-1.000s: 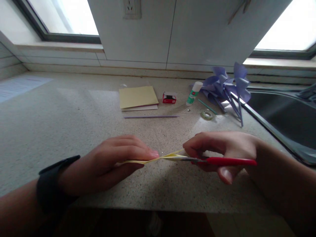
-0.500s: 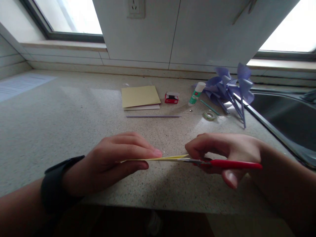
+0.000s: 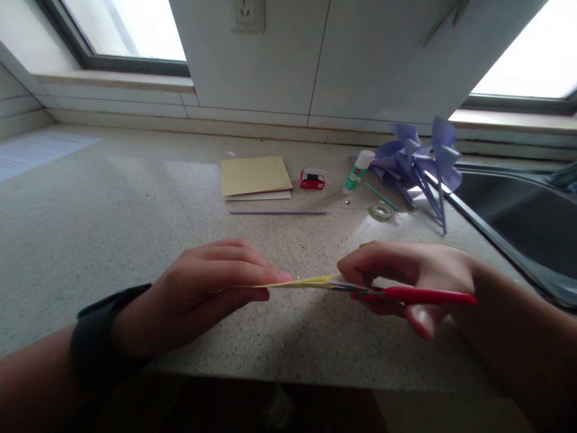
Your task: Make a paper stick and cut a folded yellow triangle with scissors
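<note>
My left hand point(image 3: 225, 273) pinches a yellow sheet of paper point(image 3: 309, 281) between thumb and fingers, seen almost edge-on above the counter. Red-handled scissors point(image 3: 424, 295) are in my right hand point(image 3: 406, 270), its fingers and thumb through the handles. The scissor blades point left and meet the right part of the paper; how far they reach into it cannot be told from this angle. Part of the paper is hidden by the left fingers.
Behind the hands lie a thin purple stick point(image 3: 279, 213), a stack of yellow paper point(image 3: 256, 175), a small red box point(image 3: 312, 179), a glue stick point(image 3: 358, 172), a tape roll point(image 3: 381, 211), a green stick point(image 3: 381, 196) and purple paper pinwheels point(image 3: 412, 153). At right is a sink point(image 3: 518, 210).
The paper's right part has tilted up slightly and shows more of its yellow face at the blades. Both hands have hardly moved.
</note>
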`<state>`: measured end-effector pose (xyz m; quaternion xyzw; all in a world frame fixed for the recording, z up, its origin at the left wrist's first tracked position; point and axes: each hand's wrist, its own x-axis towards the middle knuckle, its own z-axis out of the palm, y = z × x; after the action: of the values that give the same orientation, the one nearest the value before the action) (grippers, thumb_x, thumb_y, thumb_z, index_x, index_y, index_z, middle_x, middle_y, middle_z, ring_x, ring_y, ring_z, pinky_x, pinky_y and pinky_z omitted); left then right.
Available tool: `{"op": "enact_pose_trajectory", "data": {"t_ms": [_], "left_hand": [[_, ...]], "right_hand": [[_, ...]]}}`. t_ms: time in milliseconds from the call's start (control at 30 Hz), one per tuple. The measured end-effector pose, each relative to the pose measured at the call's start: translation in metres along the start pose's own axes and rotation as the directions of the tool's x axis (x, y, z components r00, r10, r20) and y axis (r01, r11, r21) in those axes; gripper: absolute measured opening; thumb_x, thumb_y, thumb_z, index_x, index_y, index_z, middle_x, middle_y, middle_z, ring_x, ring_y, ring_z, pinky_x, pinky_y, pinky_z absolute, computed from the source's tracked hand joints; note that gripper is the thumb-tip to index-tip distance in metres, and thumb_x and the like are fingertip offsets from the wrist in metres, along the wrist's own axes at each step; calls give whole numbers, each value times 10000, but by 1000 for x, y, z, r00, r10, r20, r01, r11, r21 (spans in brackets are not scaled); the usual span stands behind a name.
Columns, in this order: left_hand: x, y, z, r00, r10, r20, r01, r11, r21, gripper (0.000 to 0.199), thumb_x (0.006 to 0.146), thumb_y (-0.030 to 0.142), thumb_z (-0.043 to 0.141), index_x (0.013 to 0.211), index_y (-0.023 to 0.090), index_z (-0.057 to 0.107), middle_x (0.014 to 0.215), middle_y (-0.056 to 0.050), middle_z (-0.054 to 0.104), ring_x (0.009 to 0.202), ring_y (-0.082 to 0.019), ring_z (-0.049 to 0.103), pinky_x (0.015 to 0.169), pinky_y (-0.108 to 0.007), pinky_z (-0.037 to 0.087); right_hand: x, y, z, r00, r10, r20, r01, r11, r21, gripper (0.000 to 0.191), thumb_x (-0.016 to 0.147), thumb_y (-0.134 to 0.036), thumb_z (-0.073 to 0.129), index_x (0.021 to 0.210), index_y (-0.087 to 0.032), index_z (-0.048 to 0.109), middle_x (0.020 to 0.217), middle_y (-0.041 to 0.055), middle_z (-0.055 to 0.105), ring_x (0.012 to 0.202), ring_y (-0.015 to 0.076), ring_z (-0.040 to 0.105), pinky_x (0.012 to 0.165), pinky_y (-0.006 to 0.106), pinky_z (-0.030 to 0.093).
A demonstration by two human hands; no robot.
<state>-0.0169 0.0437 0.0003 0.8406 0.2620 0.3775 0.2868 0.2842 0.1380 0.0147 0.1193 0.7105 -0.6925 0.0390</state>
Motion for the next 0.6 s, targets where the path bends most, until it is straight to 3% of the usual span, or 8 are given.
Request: {"op": "enact_pose_trajectory", "data": {"t_ms": [100,233,467,600], "left_hand": [[-1,-1,-1,1000,4,-7,-4,1000,3,316,961,121,601,1243,244,674,1027,-56,735,959,-175,687,828,-301,582],[-2,-2,-1,1000,16,-8,-15,1000,15,336,958,108,600,1257,245,664,1026,-55,734,950,-174,688,819,-300,584],[1,-3,-1,998,44,-45,-42,998,42,289,965,127,600,1219,239,682,995,-57,749,910,-168,700,796,-292,587],[-1,-6,-2,998,48,-41,-47,999,23,289,963,112,596,1212,234,677,1006,-59,742,923,-168,696,810,-299,586]], "right_hand": [[-2,-6,0,998,67,7,-67,997,-42,598,759,-724,689,790,-164,481,694,-51,516,552,45,429,499,183,336],[-5,-10,-1,998,69,3,-68,995,-73,592,771,-726,661,803,-164,477,714,-48,511,567,47,439,513,186,346],[-2,9,-4,994,-112,-2,112,989,96,540,674,-553,866,773,-156,514,651,-60,533,482,24,422,413,145,289],[-4,11,-7,995,-104,11,102,988,118,480,691,-464,882,814,-153,537,676,-48,563,497,31,456,422,133,334]]}}
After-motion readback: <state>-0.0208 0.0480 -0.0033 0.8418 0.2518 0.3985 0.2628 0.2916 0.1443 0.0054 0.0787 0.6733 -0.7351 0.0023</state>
